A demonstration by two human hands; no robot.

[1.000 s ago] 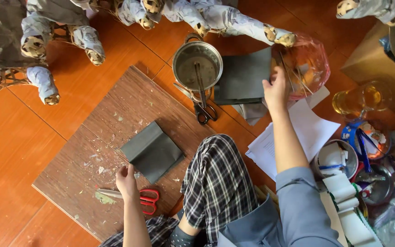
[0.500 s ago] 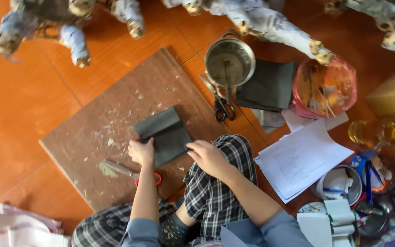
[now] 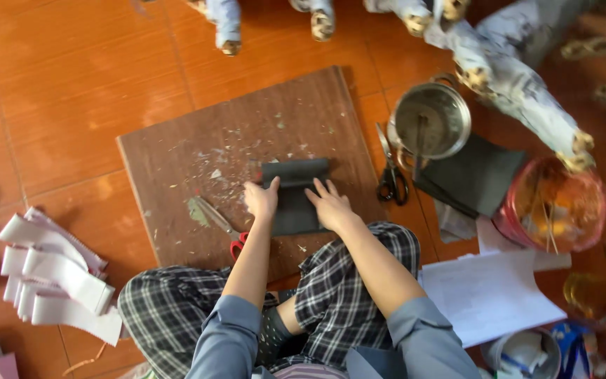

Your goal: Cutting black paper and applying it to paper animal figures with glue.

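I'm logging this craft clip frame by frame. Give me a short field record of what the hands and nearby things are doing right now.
setting: person seated on an orange tiled floor, a brown wooden board in front
left hand: resting on the left edge of a dark grey folded sheet
right hand: pressing flat on the sheet's right side
beside left hand: red-handled scissors lying on the board
right of board: black scissors, metal pot
far left: white paper strips
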